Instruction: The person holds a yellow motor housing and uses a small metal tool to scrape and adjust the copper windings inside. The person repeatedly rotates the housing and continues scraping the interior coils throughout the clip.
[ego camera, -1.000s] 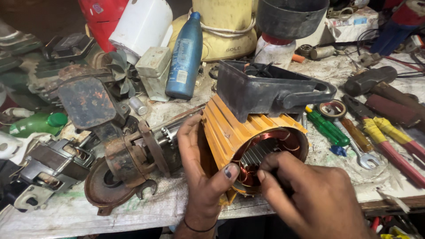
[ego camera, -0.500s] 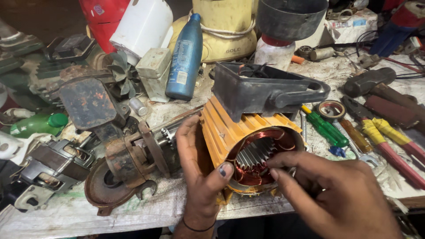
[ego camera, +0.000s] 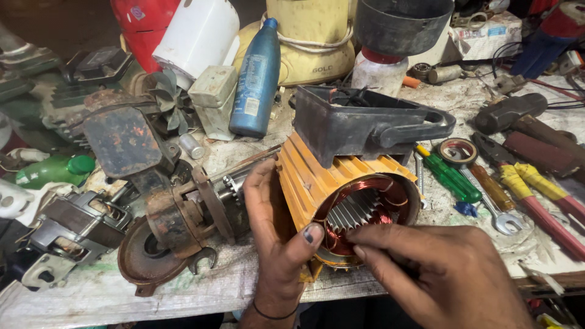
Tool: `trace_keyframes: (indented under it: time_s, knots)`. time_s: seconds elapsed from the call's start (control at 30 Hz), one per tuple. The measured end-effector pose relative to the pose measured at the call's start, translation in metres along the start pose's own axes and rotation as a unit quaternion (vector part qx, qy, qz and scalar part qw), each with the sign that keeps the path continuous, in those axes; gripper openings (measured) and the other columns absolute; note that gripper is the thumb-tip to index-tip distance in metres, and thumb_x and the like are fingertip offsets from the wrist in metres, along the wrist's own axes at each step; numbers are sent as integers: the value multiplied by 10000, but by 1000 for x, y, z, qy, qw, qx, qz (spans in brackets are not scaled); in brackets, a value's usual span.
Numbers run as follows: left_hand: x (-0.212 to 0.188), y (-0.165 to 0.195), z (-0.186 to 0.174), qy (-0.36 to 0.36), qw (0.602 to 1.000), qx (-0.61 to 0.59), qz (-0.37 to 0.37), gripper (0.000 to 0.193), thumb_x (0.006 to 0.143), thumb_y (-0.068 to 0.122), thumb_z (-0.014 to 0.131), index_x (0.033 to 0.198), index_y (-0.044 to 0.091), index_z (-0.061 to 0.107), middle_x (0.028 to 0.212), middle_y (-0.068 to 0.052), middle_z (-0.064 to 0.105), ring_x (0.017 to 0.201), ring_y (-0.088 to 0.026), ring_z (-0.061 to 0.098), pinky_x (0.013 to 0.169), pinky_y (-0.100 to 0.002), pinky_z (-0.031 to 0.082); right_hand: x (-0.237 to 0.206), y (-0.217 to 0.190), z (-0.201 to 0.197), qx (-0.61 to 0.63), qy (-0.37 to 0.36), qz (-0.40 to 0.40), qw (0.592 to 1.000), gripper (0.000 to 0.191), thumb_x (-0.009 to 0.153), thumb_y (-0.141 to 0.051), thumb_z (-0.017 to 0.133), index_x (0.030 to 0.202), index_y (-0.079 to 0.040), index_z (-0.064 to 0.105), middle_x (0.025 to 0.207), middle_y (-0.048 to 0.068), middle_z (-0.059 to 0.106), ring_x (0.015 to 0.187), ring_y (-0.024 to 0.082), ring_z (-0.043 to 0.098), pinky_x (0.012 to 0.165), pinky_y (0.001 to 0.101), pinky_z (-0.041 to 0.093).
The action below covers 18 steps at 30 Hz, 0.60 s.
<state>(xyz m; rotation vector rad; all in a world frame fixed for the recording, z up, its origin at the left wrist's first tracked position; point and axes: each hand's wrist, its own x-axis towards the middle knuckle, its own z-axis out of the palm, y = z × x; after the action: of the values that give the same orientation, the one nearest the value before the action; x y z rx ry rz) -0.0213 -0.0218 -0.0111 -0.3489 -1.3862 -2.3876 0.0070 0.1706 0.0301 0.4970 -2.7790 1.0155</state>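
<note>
Steadying the orange finned metal motor housing (ego camera: 332, 176) at the bench's front edge, left hand (ego camera: 277, 234) gripped its flank while right hand (ego camera: 426, 268) pinched inside the copper-wound bore (ego camera: 365, 213); careless fingers risked nicking windings.

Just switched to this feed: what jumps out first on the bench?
The orange finned motor housing at centre, its open end showing copper windings. The left hand grips its side while the right hand fingers reach at the opening. A blue bottle stands behind; a rusty motor part lies left.
</note>
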Motion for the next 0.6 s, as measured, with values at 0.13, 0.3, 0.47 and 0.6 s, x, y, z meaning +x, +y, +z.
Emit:
trace_keyframes:
  time_s: [0.13,0.3,0.47,0.6]
  knots:
    - [-1,0,0,-5,1000,-7,2,1077,756,375,856,1544,15,214,1469,-238,439,1383,-328,485,1196,-483,419,-1,-1,1,-42,-36,141,988,363,752,-370,845,1111,-324,822,616,7,801,513,120,720,509,288,581]
    - [-1,0,0,-2,1000,-2,3,1076,753,381,854,1542,18,219,1474,-234,437,1385,-328,483,1198,-485,415,-7,1,7,58,-9,5,998,237,817,-282,815,1052,-255,829,641,-12,773,538,93,702,466,266,575]
    - [-2,1,-1,5,1000,12,1,1074,741,380,841,1541,16,224,1479,-237,433,1384,-332,486,1196,-487,411,-16,15,15,23,-31,-31,999,286,816,-264,815,1101,-264,827,638,-7,785,552,98,747,486,272,575]
    - [0,2,0,11,1000,12,-5,1079,716,364,832,1538,22,221,1450,-252,431,1364,-349,502,1179,-513,449,-30,28,29,-104,45,-207,972,358,831,-225,797,1185,-189,759,663,7,744,559,151,730,518,315,563]
